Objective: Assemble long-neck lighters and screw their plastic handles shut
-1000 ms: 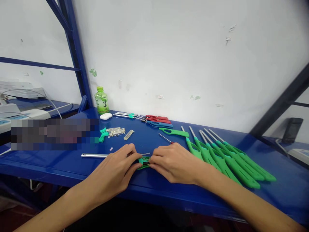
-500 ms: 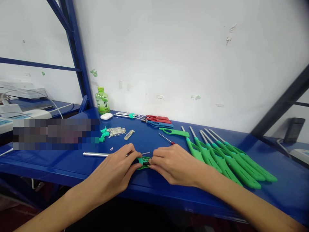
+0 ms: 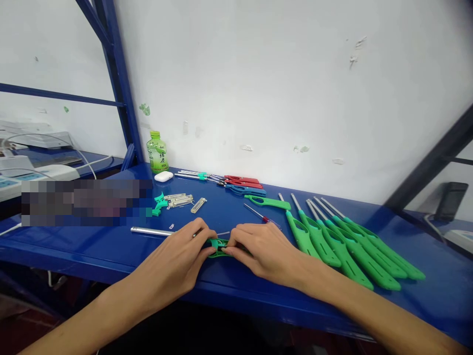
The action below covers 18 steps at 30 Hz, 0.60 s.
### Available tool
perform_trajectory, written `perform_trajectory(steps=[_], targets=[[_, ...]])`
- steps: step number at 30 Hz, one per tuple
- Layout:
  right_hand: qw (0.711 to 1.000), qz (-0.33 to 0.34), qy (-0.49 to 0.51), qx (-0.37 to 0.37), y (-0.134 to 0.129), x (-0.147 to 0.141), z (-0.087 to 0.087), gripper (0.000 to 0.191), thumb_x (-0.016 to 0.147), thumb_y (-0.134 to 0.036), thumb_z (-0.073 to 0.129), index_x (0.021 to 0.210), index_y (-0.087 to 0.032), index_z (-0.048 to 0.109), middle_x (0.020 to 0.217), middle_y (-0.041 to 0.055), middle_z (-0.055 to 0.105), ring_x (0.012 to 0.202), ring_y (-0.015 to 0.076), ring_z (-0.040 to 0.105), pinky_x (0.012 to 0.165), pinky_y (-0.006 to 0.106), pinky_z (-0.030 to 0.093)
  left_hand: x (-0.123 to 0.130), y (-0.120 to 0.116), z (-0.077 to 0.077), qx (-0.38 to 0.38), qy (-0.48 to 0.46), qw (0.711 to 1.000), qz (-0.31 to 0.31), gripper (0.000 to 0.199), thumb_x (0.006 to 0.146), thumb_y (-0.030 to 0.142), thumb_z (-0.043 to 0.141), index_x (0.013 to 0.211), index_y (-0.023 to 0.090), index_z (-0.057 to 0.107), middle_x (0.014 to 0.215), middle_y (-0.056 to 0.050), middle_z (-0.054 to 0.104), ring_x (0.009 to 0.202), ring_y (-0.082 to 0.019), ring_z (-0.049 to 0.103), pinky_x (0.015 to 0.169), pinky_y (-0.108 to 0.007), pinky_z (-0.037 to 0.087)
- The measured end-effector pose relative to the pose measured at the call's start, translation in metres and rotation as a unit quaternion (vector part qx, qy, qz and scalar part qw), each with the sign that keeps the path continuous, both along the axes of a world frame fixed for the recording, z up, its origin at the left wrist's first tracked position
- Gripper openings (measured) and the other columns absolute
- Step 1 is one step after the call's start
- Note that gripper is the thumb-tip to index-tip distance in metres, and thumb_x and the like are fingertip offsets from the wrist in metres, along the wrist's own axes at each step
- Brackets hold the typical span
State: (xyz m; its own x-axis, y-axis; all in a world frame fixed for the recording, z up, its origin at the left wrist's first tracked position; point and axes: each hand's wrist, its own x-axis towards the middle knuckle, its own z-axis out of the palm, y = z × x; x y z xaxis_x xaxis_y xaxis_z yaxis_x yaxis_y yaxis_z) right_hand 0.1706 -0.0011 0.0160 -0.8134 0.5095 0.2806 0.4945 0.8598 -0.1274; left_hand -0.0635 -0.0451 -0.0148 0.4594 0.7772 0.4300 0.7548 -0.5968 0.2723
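Observation:
An opened green long-nosed lighter [image 3: 220, 253] lies at the front of the table between my hands, its inner parts exposed. My left hand [image 3: 186, 254] is closed on its left part, thumb and fingers pinching beside a teal piece [image 3: 214, 243]. A metal tube [image 3: 151, 231] sticks out leftward from behind that hand. My right hand [image 3: 264, 251] is closed at the lighter's right part, fingertips pressed together at a small dark piece inside; the rest is hidden under the palm. Just beyond the right hand lies a thin screwdriver [image 3: 256, 212] with a red handle.
Several finished-looking green lighters [image 3: 354, 241] fan out at right. Red lighters [image 3: 242, 180] and a blue one [image 3: 246, 190] lie near the wall. Teal pieces [image 3: 159, 204] and clear fuel tanks [image 3: 179, 200] sit left, before a white earbud case [image 3: 163, 176] and a green bottle [image 3: 157, 153].
My right fingertips have shifted slightly left and up over the lighter, covering more of the dark piece. More of the screwdriver's red handle shows. My left hand keeps its pinch.

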Motion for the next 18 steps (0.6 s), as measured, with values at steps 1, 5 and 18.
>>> perform_trajectory(steps=[1,5,18], targets=[[1.0,0.002,0.001,-0.004,0.0001,0.0,-0.001,0.02,0.108,-0.032,0.053,0.097,-0.02,0.063,0.088,0.0005,0.07,0.077,0.0149,0.063,0.058,0.03,0.024,-0.0005,0.0004,-0.0004,-0.002,-0.001,1.0,-0.002,0.025,0.108,0.021,0.039,0.116,0.021,0.063,0.107,-0.006,0.06,0.087,-0.021,0.065,0.078,-0.036,0.055],[1.0,0.014,-0.002,0.02,-0.0002,0.0002,-0.0065,0.023,0.109,-0.034,0.051,0.095,-0.019,0.062,0.089,0.0011,0.068,0.075,0.0149,0.061,0.057,0.031,0.024,-0.0035,0.0007,-0.002,-0.007,0.01,1.0,-0.001,0.027,0.108,0.021,0.038,0.117,0.021,0.063,0.104,-0.006,0.058,0.083,-0.021,0.065,0.073,-0.036,0.054],[0.998,0.005,0.001,0.059,-0.0036,-0.0043,-0.0096,0.027,0.109,-0.03,0.05,0.09,-0.019,0.067,0.082,0.0017,0.064,0.065,0.0137,0.054,0.056,0.031,0.023,-0.0057,0.0005,-0.0031,0.016,0.011,1.0,-0.017,0.024,0.109,0.02,0.04,0.117,0.019,0.063,0.103,-0.006,0.057,0.083,-0.02,0.064,0.072,-0.034,0.053]])
